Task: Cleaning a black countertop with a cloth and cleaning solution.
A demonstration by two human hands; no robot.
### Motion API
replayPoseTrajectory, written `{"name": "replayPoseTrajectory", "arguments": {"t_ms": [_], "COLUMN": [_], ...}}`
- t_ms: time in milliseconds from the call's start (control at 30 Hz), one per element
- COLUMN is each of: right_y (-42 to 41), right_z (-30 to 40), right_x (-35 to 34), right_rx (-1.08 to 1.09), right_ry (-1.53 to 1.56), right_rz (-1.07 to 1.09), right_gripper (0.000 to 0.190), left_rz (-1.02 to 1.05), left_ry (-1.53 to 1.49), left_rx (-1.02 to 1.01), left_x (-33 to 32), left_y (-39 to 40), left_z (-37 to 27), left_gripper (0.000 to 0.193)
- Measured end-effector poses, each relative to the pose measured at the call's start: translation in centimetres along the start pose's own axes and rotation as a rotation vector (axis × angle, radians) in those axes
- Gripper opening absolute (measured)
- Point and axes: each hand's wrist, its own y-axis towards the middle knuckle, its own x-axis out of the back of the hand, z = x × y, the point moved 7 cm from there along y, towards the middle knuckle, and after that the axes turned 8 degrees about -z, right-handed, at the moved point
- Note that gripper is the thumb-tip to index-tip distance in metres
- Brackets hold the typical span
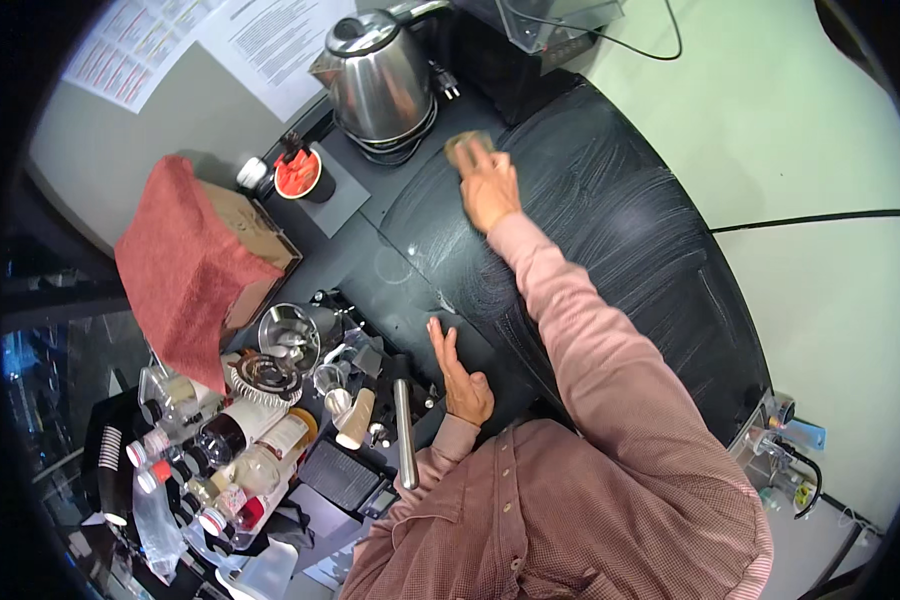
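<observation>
My right hand presses a small tan sponge onto the black tabletop, with the arm stretched toward the back. Curved whitish wet streaks cover much of the dark surface around it. Near the table's front, my left hand holds nothing; its fingers are straight and the thumb stands apart. Whether its palm edge touches the table is hard to tell. Just left of it lie a steel muddler-like rod and a wooden-handled tool. Past the sponge stands a stainless steel electric kettle with its cord wound beneath.
A red cloth drapes over a cardboard box at left. Beside it stands a paper cup with red contents. Several bottles, a cocktail strainer and a glass crowd the lower left. Papers lie behind the kettle.
</observation>
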Motion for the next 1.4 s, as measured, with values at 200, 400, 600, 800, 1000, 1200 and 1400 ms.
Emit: {"name": "replayPoseTrajectory", "arguments": {"t_ms": [200, 400, 600, 800, 1000, 1200, 1400], "right_y": [5.6, 4.6, 6.8, 0.4, 6.2, 6.4, -3.4], "right_z": [-2.9, -2.0, -2.5, -8.8, -23.3, -20.3, 4.2], "right_x": [-1.9, -1.9, -0.7, 2.4, 4.6, 4.0, 2.3], "right_rx": [-0.154, -0.107, -0.101, 0.079, -0.135, -0.277, 0.354], "right_ry": [-0.234, 0.012, 0.103, 0.067, -0.175, -0.119, 0.164], "right_rz": [-0.054, -0.027, -0.141, -0.009, 0.039, -0.011, -0.098], "right_gripper": [0.049, 0.047, 0.04, 0.051, 0.055, 0.05, 0.05], "left_rz": [0.01, 0.019, 0.042, 0.033, 0.034, 0.056, 0.023], "left_ry": [0.046, 0.065, 0.09, 0.112, 0.116, 0.055, 0.034], "left_rx": [-0.025, -0.023, -0.03, 0.011, -0.015, -0.035, -0.013], "left_x": [-0.3, -0.5, -1.1, -1.2, -1.4, -1.0, -0.9], "left_y": [0.1, -0.1, -0.1, -0.1, -0.1, -0.3, -0.5], "left_z": [-0.4, -0.5, -0.9, -0.6, -0.8, -0.2, -0.1], "left_gripper": [0.074, 0.073, 0.074, 0.08, 0.077, 0.076, 0.078]}}
